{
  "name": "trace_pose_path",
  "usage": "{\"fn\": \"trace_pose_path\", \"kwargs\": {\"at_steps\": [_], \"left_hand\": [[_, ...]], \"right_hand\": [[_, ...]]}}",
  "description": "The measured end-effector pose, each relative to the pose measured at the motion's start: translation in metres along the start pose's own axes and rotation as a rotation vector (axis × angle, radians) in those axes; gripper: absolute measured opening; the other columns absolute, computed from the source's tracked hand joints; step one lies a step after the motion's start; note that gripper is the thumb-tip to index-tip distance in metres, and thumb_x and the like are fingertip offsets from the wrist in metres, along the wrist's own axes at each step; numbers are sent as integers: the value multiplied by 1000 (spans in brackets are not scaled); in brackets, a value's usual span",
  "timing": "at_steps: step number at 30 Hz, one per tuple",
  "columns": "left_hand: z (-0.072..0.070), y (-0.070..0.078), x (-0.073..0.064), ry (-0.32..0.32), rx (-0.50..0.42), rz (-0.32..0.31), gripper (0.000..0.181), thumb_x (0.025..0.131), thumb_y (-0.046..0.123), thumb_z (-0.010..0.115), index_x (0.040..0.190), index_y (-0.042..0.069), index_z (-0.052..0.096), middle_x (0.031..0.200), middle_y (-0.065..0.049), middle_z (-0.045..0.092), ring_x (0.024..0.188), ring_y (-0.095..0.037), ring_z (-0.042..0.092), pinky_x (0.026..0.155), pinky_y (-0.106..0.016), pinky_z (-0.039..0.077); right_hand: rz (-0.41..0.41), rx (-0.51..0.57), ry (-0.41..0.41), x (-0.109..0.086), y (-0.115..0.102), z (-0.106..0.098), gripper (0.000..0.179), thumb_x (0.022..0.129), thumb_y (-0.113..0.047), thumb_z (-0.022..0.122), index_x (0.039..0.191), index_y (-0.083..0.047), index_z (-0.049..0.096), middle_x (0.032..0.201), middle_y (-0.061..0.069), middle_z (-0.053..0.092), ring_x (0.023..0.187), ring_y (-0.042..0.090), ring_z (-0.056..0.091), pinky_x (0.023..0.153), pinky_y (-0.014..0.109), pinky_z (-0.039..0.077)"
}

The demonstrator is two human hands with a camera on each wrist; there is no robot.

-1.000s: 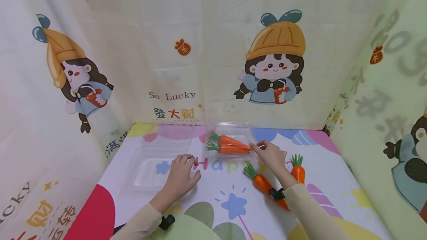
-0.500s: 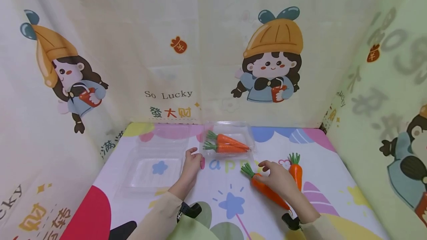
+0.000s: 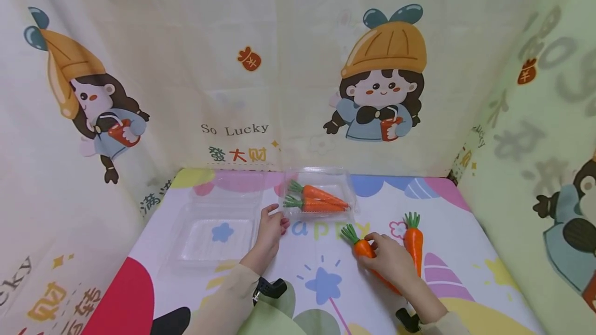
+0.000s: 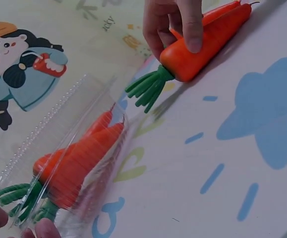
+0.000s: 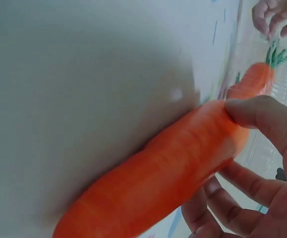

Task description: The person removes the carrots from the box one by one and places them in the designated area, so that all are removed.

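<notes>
The right hand (image 3: 391, 260) has its grip closed about a smooth orange toy carrot with a tuft of green leaves (image 3: 362, 248), thumb on one side and fingers on the other, near the leafy end. This carrot slants across the right half of the desk (image 3: 302, 249), leaves toward the back edge, tip toward the near right corner. Whether it is lifted slightly or lies flat, I cannot tell.

Just beyond the hand, nearer the desk's right edge, is a second loose orange carrot with green leaves (image 3: 413, 242), its leaves pointing to the back edge.

At the middle of the back edge sits a clear plastic box (image 3: 336, 184) with two orange, green-topped carrots (image 3: 323, 205) lying side by side in it, leaves to the left, tips to the right. The left hand (image 3: 270, 232) is by the front left corner of that box, its grip loose, fingers bent a little and holding nothing; whether a fingertip touches the plastic is unclear.

Left of that hand, toward the desk's left edge, a second clear plastic box (image 3: 205, 247) lies open, its lid folded toward the back edge. Cream cloth printed with cartoon figures (image 3: 288, 66) hangs behind the desk and along both sides.
</notes>
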State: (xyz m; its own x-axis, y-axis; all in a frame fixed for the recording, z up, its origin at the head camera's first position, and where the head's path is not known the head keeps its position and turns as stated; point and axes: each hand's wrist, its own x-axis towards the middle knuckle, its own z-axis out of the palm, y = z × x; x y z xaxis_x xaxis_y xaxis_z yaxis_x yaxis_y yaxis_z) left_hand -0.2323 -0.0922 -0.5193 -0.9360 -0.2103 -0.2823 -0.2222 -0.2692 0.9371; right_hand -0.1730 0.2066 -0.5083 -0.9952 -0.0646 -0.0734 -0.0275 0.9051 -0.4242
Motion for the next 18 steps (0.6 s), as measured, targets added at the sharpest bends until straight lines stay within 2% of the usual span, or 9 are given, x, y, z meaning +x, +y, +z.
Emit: {"fn": "trace_pose_path", "kwargs": {"at_steps": [6,12,18], "left_hand": [[2,0,1,-36,2,34,43,102,-1,50,144,0,41,98,-11,55,74,-12,61,61,-21,44],[0,-2,2,-43,-7,44,42,102,-4,50,143,0,44,98,-8,52,76,-12,62,62,-21,43],[-3,-4,0,-44,-9,54,42,100,-4,50,141,-1,43,93,-6,50,73,-13,58,64,-24,42]], "right_hand": [[47,-2,61,3,16,-4,55,83,-39,82,121,-2,67,93,9,67,73,19,55,63,32,48],[48,2,120,9,28,-11,55,86,-34,79,117,8,61,95,17,68,73,23,57,65,40,55],[76,-37,190,10,37,-18,46,88,-29,74,100,12,57,85,21,59,66,30,55,60,46,55]]}}
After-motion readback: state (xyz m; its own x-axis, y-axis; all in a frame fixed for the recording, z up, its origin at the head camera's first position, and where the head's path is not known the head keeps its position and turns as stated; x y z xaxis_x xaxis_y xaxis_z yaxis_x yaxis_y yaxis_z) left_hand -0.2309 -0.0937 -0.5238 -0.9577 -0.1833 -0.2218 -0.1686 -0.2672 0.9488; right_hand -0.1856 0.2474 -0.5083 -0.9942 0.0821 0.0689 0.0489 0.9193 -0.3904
